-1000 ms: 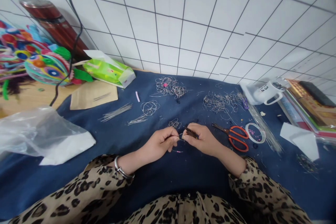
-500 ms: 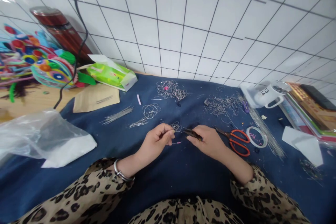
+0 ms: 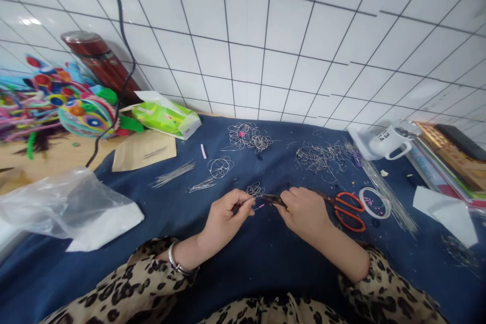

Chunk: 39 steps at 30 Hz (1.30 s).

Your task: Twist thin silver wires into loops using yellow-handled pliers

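My left hand is pinched on a thin wire with a small pink bead at its end, just above the blue cloth. My right hand is closed round small dark pliers, whose tips point left and meet the wire between the two hands. A small coil of silver wire lies on the cloth right behind the pliers' tips. Both wrists wear leopard-print sleeves, and the left wrist has a silver bangle.
Orange-handled scissors and a clear tape ring lie right of my right hand. Wire tangles, wire flowers and straight wire bundles lie behind. A plastic bag is at left, a white mug and books at right, and colourful crafts are at the tiled wall.
The view has tilted up slightly. The hands drew apart, then came back together, the pliers' tips meeting the beaded wire again. Nothing else on the cloth has moved.
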Each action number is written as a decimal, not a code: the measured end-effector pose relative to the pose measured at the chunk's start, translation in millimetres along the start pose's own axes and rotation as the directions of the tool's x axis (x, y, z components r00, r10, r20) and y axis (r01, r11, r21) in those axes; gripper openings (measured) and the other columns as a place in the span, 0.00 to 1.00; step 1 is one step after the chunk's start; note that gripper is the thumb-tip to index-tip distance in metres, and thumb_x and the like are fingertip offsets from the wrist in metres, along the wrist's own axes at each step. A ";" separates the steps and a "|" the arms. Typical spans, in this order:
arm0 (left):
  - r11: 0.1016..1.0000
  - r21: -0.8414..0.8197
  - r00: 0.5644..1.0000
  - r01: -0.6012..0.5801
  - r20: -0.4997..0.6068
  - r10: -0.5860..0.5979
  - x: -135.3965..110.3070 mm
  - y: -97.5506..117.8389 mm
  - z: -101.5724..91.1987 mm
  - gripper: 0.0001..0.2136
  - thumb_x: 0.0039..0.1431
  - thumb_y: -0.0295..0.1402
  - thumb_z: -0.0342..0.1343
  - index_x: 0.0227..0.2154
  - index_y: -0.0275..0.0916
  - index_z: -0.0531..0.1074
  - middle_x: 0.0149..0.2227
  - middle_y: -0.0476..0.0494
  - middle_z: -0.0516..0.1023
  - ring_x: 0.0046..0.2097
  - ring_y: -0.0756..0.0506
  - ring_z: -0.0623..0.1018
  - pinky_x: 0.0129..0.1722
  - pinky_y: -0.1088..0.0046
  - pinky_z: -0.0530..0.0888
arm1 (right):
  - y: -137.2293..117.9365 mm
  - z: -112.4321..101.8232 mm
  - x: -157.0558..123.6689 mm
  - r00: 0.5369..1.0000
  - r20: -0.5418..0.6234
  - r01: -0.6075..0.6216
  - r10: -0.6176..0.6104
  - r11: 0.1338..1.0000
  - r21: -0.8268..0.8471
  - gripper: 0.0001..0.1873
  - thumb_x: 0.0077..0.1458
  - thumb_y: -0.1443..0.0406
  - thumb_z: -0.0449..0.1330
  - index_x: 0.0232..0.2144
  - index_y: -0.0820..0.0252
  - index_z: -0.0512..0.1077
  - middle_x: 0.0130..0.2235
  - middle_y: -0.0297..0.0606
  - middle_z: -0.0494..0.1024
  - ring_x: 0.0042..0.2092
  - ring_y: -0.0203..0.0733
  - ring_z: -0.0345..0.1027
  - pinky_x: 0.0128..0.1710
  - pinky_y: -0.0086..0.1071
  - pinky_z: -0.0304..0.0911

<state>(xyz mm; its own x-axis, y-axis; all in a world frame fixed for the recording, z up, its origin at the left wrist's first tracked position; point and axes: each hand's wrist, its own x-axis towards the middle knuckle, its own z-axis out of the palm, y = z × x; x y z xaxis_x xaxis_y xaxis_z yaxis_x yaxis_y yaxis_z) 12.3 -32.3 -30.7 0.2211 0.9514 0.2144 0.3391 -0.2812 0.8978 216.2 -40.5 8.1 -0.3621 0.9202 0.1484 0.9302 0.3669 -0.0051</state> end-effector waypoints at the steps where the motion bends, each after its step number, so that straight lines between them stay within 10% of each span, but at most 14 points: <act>1: 1.000 0.000 1.000 -0.003 0.002 0.003 -0.2 -0.3 0.5 0.05 0.57 0.32 0.51 0.30 0.37 0.69 0.25 0.47 0.75 0.27 0.51 0.74 0.30 0.76 0.72 | 0.3 0.2 0.2 1.000 0.003 0.000 0.000 1.000 0.001 0.13 0.56 0.58 0.51 0.25 0.59 0.66 0.26 0.37 0.69 0.30 0.38 0.60 0.29 0.32 0.44; 31: 0.995 0.092 0.992 -0.032 0.128 0.020 -1.1 6.5 -4.4 0.08 0.61 0.32 0.45 0.40 0.40 0.66 0.24 0.52 0.73 0.26 0.53 0.75 0.30 0.79 0.70 | -6.6 8.7 -4.4 0.999 0.007 0.039 -0.039 0.998 -0.051 0.07 0.54 0.63 0.53 0.25 0.58 0.64 0.26 0.35 0.69 0.30 0.40 0.61 0.30 0.33 0.44; 39: 0.974 -0.120 0.974 0.194 0.142 -0.176 -0.1 10.4 -1.4 0.10 0.62 0.38 0.44 0.34 0.38 0.65 0.23 0.51 0.72 0.23 0.51 0.75 0.26 0.77 0.72 | -3.8 15.4 -5.4 0.996 -0.052 0.069 -0.073 0.995 -0.075 0.08 0.54 0.64 0.53 0.24 0.58 0.63 0.25 0.35 0.68 0.30 0.40 0.58 0.30 0.34 0.43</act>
<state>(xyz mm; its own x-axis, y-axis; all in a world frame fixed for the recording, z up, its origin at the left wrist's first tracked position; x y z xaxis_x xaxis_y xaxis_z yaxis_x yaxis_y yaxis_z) 14.5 -35.2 -20.8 0.2860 0.9582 -0.0039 0.2629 -0.0745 0.9619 213.6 -44.8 -7.9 -0.4252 0.8829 0.1994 0.9050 0.4180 0.0794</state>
